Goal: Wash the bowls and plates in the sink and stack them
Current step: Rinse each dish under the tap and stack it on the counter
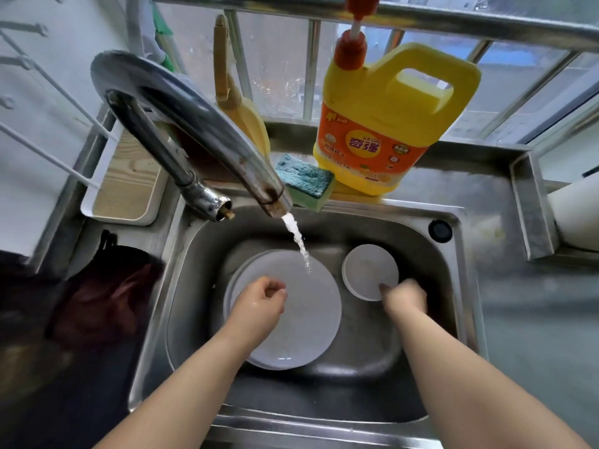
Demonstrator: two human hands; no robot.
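Lying in the sink (pixel 421 228): plates (pixel 311 319) stacked left, bowl (pixel 366 270) right. Tap (pixel 227 150) is running water onto the plates. Left hand (pixel 259 299) is hovering over the plates, fingers loosely curled, grip empty. Right hand (pixel 405 299) is gripping the bowl's near rim. Sponge (pixel 306 181) and soap jug (pixel 385 124) are sitting behind the sink.

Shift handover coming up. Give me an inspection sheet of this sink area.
Surface: steel sink, wet; tap running.
Job's things: large plates stacked under the stream; small bowl to their right.
Clutter: sponge and yellow detergent jug on the back ledge.
Grippers: left hand over the plates, loosely curled; right hand grips the bowl's rim, blurred.
Cables: nothing seen.
Surroundings: window bars, white tray left.
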